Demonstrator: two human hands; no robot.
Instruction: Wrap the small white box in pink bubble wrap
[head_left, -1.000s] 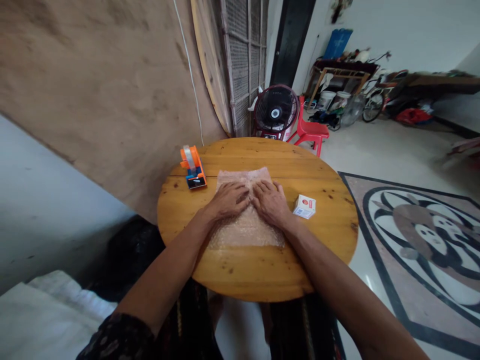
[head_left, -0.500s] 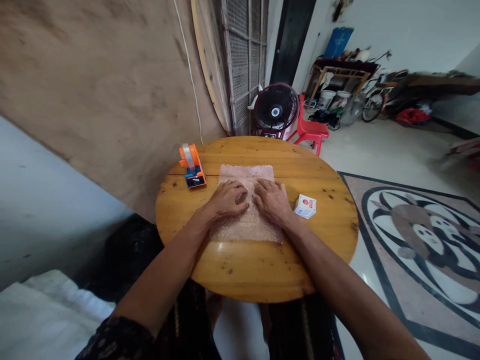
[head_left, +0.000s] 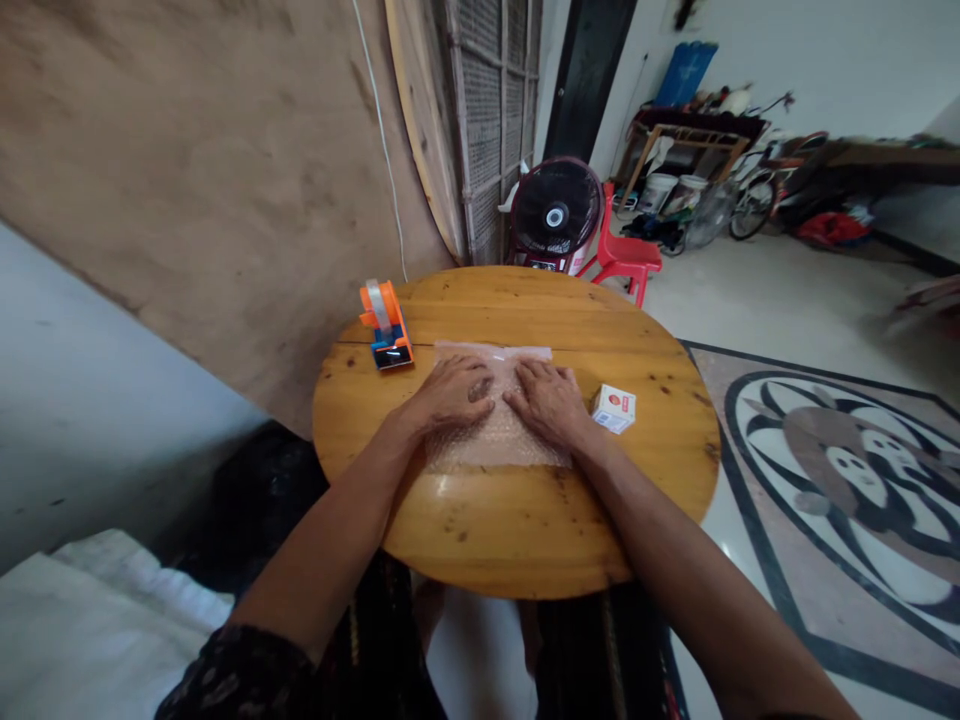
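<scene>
A sheet of clear, pinkish bubble wrap [head_left: 499,440] lies on the round wooden table [head_left: 450,530]. Both of my hands rest on it, palms down. My left hand [head_left: 456,393] covers its left side, the fingers loosely bent and spread, thumb pointing inward. On the right side lies my right hand [head_left: 551,398], its fingers stretched toward the far edge, which looks slightly raised. A narrow gap separates the two thumbs. Just right of my right hand stands a small white box [head_left: 614,408] with red print. An orange and blue tape dispenser [head_left: 388,328] with a roll of clear tape sits at the left.
Beyond the table are a dark red fan [head_left: 556,212] and a red plastic chair [head_left: 628,256]. A brown board [head_left: 225,150] rises close on the left. Farther back stand a cluttered small table [head_left: 690,130] and a bicycle [head_left: 754,200].
The bubble wrap's far edge has come closer to my fingers, and its near edge has shifted a little away from me. My hands stay flat on it. The view has tilted slightly.
</scene>
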